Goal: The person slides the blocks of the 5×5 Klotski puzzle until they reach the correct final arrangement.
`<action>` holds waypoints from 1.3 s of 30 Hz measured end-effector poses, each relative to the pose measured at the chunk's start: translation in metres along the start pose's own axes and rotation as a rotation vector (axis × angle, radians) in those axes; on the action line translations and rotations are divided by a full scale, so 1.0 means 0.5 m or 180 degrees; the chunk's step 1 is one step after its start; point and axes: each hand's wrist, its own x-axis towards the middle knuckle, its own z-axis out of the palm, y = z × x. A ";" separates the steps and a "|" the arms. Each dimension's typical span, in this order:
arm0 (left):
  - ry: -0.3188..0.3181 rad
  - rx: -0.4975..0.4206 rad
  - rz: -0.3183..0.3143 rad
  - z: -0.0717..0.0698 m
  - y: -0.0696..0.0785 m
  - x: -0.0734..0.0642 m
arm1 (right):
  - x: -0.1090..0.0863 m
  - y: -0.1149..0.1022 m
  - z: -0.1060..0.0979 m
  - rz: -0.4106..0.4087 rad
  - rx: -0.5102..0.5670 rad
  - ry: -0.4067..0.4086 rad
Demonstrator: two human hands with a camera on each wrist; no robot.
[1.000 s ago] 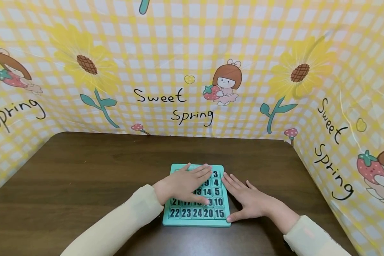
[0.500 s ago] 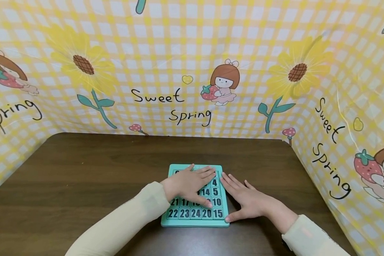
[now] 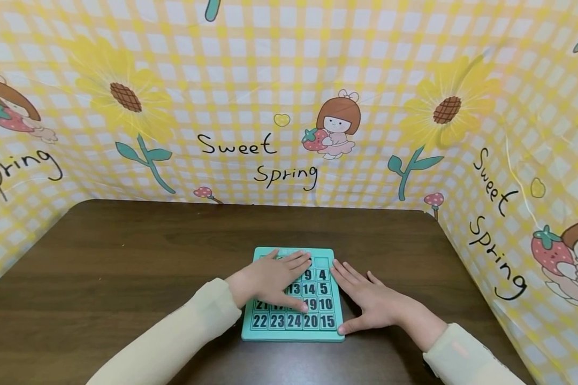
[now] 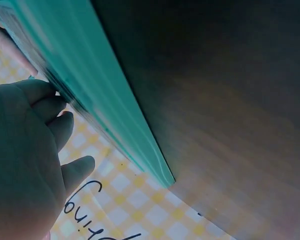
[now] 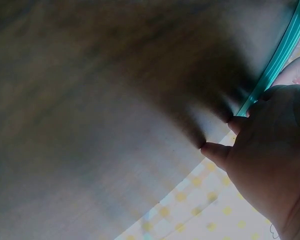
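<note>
A teal number sliding puzzle (image 3: 294,335) lies flat on the table, its black-numbered tiles set in a frame. The left hand (image 3: 270,279) is spread over its upper left part, palm down, fingertips on the top row, hiding several tiles. At the top right corner of the grid is a vacant slot (image 3: 321,262). Below it, the right column reads 4, 5, 10, 15. The right hand (image 3: 368,299) lies along the puzzle's right side with straight fingers, thumb at the lower right corner. In the left wrist view, the left hand's fingertips (image 4: 65,117) meet the tile surface.
The dark brown wooden table (image 3: 149,251) extends around the puzzle on all sides. A yellow checked cloth (image 3: 250,96) printed with flowers and "Sweet Spring" rises behind the table and along both sides.
The left hand went right over the top right corner, then back left. The 3 tile slid left from that corner, leaving the slot vacant. The right hand stayed at the puzzle's side.
</note>
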 end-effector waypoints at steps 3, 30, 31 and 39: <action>0.0008 0.0017 -0.0032 0.002 -0.002 -0.008 | 0.001 0.001 0.001 0.0003 0.0003 0.0002; 0.0054 0.0114 0.0340 -0.001 0.044 -0.004 | 0.002 0.003 -0.003 -0.0015 -0.0002 -0.0038; 0.0052 0.0117 0.0338 -0.002 0.042 -0.001 | 0.002 0.004 -0.003 -0.0021 -0.0003 -0.0031; 0.0041 0.0089 0.0299 -0.006 0.027 0.018 | 0.003 0.006 0.000 0.0030 -0.0028 -0.0065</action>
